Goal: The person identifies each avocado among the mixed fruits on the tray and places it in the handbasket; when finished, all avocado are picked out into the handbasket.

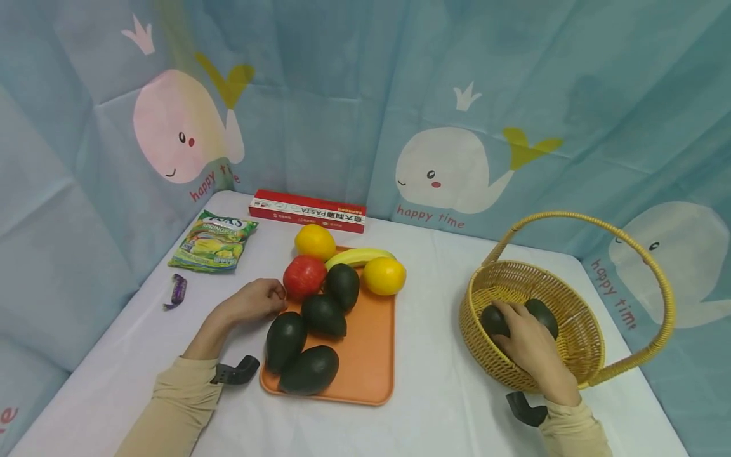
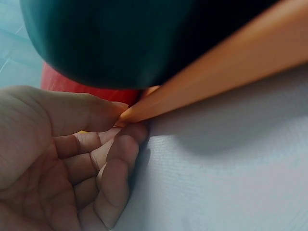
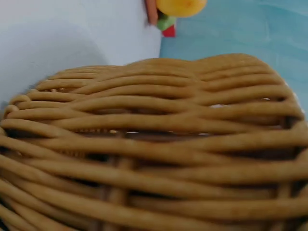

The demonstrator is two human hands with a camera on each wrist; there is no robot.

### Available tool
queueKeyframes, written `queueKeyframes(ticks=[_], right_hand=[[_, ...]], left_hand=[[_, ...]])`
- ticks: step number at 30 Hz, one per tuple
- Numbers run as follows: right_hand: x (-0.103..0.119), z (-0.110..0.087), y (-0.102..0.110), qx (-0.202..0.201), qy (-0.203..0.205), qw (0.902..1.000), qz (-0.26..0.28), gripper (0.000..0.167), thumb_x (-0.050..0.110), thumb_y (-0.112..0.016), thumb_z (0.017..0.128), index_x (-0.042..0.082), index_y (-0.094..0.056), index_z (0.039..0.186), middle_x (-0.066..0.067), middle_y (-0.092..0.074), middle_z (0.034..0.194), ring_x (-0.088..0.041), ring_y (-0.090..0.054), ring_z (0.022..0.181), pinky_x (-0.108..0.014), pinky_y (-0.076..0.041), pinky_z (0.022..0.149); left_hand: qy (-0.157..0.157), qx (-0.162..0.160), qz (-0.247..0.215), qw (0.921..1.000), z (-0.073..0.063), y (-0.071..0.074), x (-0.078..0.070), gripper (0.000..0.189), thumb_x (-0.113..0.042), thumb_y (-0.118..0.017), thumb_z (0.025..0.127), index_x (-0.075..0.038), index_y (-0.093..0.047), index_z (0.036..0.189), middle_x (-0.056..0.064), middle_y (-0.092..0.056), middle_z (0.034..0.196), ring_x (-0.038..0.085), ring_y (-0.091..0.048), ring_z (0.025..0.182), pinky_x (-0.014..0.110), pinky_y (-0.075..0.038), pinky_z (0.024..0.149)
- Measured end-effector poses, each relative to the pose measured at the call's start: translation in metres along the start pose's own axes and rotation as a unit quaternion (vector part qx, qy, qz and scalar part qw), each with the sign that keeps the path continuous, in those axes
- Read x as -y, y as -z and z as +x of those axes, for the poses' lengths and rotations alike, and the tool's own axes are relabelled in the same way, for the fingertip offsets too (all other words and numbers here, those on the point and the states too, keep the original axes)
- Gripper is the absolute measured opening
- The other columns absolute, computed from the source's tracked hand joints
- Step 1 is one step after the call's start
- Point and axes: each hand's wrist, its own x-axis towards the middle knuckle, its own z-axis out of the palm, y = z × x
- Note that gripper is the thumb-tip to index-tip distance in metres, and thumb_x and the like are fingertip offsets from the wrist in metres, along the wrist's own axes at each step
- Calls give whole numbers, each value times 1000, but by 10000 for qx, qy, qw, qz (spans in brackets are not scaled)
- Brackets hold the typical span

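My left hand [image 1: 254,301] is at the left edge of the orange tray [image 1: 371,355]; in the left wrist view its thumb and fingers [image 2: 86,113] pinch the tray's rim. Several dark green avocados [image 1: 309,370] lie on the tray, beside a red pomegranate-like fruit [image 1: 304,277], a banana [image 1: 360,256] and two yellow lemons [image 1: 384,276]. Inside the wicker basket [image 1: 476,343], my right hand [image 1: 528,339] has its fingers round an avocado [image 1: 493,321], while another avocado [image 1: 542,316] sits just beyond it. Basket weave [image 3: 154,144] hides the right hand in the right wrist view.
The basket's tall arched handle [image 1: 665,298] rises on the right. A red pasta box [image 1: 308,211] lies at the back, a green snack packet [image 1: 214,242] and a purple wrapped candy [image 1: 177,291] at the left. A printed curtain [image 1: 342,127] hangs behind the white table [image 1: 434,381].
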Motion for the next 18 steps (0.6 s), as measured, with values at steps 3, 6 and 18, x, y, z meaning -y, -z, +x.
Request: queueKeyframes(ticks=[3, 6, 18], right_hand=[[1, 0, 3, -34, 30, 10000, 40, 67, 10, -78, 78, -1, -49, 138, -32, -54, 127, -49, -60, 102, -58, -51, 77], [5, 0, 6, -285, 96, 9995, 14, 64, 9, -77, 79, -1, -50, 136, -31, -56, 126, -49, -60, 103, -58, -50, 79], [99, 10, 11, -1490, 2336, 9594, 529, 49, 9, -77, 79, 11, -61, 126, -13, -61, 129, -30, -61, 115, -45, -52, 92]], left_hand=[[-36, 3, 19, 10000, -1, 0, -1, 14, -10, -60, 86, 2, -58, 94, 6, -60, 73, 16, -53, 65, 29, -45, 63], [-50, -4, 1, 10000, -1, -1, -1, 14, -10, -61, 86, 2, -58, 94, 5, -60, 73, 16, -53, 65, 29, -46, 63], [-80, 0, 38, 10000, -1, 0, -1, 15, -10, -60, 86, 2, -58, 95, 5, -60, 73, 16, -53, 65, 29, -45, 63]])
